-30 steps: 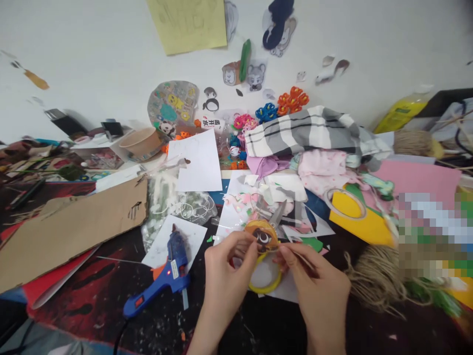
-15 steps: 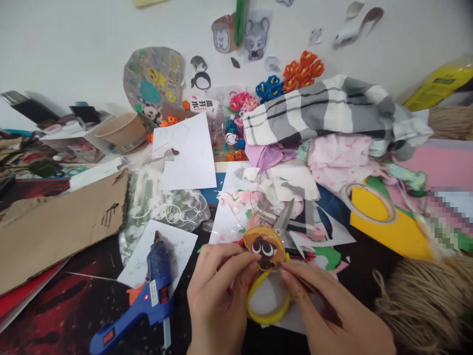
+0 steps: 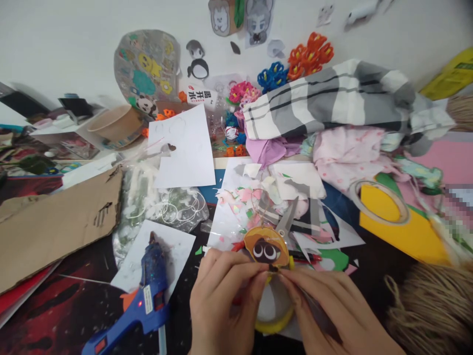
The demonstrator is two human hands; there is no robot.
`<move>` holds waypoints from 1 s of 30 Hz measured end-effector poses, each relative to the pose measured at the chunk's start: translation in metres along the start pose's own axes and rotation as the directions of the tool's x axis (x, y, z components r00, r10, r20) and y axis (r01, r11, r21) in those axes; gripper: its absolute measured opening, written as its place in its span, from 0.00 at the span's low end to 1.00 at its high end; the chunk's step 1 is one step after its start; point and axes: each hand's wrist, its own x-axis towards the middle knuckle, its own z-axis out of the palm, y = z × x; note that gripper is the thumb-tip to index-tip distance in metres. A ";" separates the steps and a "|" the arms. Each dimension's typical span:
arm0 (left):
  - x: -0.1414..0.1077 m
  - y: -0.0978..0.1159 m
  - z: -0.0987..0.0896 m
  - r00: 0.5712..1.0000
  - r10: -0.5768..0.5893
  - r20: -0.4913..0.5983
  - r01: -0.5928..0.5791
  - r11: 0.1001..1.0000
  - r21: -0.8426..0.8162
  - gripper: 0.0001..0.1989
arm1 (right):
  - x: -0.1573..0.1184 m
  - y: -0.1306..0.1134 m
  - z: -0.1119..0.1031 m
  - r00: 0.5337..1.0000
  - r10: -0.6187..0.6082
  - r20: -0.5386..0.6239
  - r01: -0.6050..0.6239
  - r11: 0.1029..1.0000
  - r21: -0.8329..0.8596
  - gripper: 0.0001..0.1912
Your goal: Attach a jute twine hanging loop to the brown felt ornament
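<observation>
A cartoon cutout [image 3: 266,245], a big-eyed black figure in an orange hat, stands in front of me. My left hand [image 3: 227,296] and my right hand [image 3: 328,305] pinch its lower edge from both sides, their fingertips almost meeting. Whatever small part lies between the fingertips is mostly covered. Beneath the fingers is a yellow ring [image 3: 274,327], partly hidden by my hands. Grey scissor blades [image 3: 288,217] show just behind the cutout. Left of my hands, a blue glue gun [image 3: 153,296] with a lit red light rests partly on white paper [image 3: 181,246].
Cardboard [image 3: 62,217] lies at the left. Paper scraps [image 3: 240,202] spread behind my hands. At the right are a tape roll [image 3: 354,197], yellow paper [image 3: 414,236] and a twine bundle [image 3: 428,305]. Checked cloth [image 3: 332,108] and a leaning white sheet [image 3: 185,158] stand at the back.
My fingers have slid down and inward to the cutout's lower edge, with the fingertips now closer together. More of the figure's face shows. The view has shifted slightly.
</observation>
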 end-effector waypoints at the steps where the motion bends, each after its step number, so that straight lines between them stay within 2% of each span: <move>1: 0.000 0.000 0.000 1.000 0.003 -0.004 -0.003 1.000 0.008 0.08 | 0.000 0.000 0.000 1.000 0.004 0.002 -0.004 1.000 -0.004 0.06; 4: -0.002 -0.002 0.001 0.999 0.027 -0.018 -0.026 0.998 0.060 0.08 | 0.000 0.001 0.000 0.999 -0.030 0.030 0.030 1.000 -0.002 0.07; 8: -0.003 -0.004 0.003 0.997 0.071 0.002 -0.071 0.991 0.112 0.08 | 0.000 -0.001 0.001 1.000 -0.005 -0.011 0.005 1.000 -0.005 0.08; 19: -0.004 -0.004 0.002 0.994 0.106 0.019 -0.107 0.989 0.101 0.10 | -0.001 -0.001 0.003 1.000 0.000 0.006 0.000 1.000 0.001 0.07; 30: -0.005 -0.003 0.005 0.990 0.141 -0.003 -0.139 0.979 0.147 0.11 | -0.001 -0.003 0.005 0.999 0.013 -0.046 -0.010 0.997 0.073 0.09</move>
